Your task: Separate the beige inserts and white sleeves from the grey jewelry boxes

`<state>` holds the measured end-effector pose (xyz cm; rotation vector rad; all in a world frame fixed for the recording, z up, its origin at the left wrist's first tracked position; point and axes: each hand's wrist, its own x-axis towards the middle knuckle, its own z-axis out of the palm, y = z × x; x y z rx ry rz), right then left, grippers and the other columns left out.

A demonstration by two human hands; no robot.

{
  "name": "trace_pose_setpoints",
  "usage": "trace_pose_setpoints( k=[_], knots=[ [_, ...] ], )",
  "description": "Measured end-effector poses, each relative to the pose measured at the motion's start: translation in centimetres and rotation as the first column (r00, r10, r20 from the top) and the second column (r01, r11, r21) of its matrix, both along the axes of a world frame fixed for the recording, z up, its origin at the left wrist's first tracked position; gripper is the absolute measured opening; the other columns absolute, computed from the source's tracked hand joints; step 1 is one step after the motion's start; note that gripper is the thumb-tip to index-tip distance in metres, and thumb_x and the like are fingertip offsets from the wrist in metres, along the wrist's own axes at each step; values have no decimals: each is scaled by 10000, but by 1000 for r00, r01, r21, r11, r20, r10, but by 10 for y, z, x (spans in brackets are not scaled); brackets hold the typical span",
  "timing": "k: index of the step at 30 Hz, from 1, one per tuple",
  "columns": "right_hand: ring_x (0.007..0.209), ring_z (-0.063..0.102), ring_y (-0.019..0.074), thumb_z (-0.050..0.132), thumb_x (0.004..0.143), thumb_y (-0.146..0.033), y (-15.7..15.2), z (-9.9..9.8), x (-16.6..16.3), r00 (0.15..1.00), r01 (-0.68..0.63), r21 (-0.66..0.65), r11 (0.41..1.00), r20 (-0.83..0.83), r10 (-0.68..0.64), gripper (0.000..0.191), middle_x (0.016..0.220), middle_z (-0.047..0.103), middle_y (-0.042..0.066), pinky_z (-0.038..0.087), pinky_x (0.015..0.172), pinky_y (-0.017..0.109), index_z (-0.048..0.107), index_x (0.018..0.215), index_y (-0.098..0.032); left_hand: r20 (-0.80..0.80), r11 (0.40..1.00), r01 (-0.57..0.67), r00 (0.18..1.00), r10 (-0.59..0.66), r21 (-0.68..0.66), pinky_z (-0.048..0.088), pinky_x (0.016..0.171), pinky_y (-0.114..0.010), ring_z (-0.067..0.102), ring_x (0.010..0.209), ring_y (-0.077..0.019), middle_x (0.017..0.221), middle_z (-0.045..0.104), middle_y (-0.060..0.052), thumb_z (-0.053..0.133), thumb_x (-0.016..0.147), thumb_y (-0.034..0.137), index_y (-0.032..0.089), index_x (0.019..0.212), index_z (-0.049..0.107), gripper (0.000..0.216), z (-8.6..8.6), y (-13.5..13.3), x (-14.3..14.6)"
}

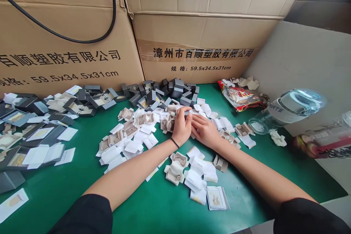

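Note:
My left hand (181,126), with a dark band (174,142) at the wrist, is closed, its fingers curled and thumb up. Against it presses my right hand (205,128), its fingers bent together toward the left palm. A sliver of something greyish shows between them, but the fingers hide what it is. Beneath and around both hands lie crumpled white paper slips (134,145) and beige card inserts (146,118). Just behind them is a heap of small dark grey boxes (177,88), several of them open. More inserts and slips (196,170) lie between my forearms.
Open grey boxes (44,135) with slips cover the left of the green table (142,208). Large cartons (200,31) stand along the back, a black cable (82,41) hanging before one. On the right are a red snack bag (241,97), a clear bottle (285,111) and another bottle (323,135).

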<state>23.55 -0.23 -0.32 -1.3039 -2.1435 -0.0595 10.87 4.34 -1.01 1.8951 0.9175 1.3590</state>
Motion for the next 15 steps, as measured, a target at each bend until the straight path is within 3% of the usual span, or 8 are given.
trace_pose_setpoints(
  k=[4,8,11,15],
  knots=[
    [1012,589,210,434,894,-283,2,-1,3,964,-17,-82,996,-267,-6,253,1121,643,60,495,877,369,658,1001,-232,9,1000,-8,1000,8,8,419,943,-369,524,1062,-186,1081,555,-98,361,916,302,186,1069,455,213,0,-1,0],
    [865,618,182,453,885,-347,6,-3,7,788,32,-229,973,-593,-165,236,958,673,40,500,783,327,645,921,-215,20,988,76,997,-79,131,393,983,-387,497,1116,-193,1094,542,-106,356,921,323,183,1081,446,231,3,-4,-1],
    [785,596,162,519,837,-380,7,-3,7,679,32,-293,956,-695,-236,215,928,645,29,489,721,299,600,932,-205,-16,944,216,976,-219,249,366,1013,-422,446,1197,-216,1171,504,-135,346,925,329,183,1106,434,249,4,-6,-2],
    [766,575,162,510,824,-401,8,-1,6,639,-21,-386,922,-715,-284,253,912,628,18,463,752,318,580,973,-208,-35,901,293,954,-298,319,359,1017,-454,409,1242,-233,1261,454,-167,312,934,321,189,1158,397,274,5,-6,-4]
  ],
)
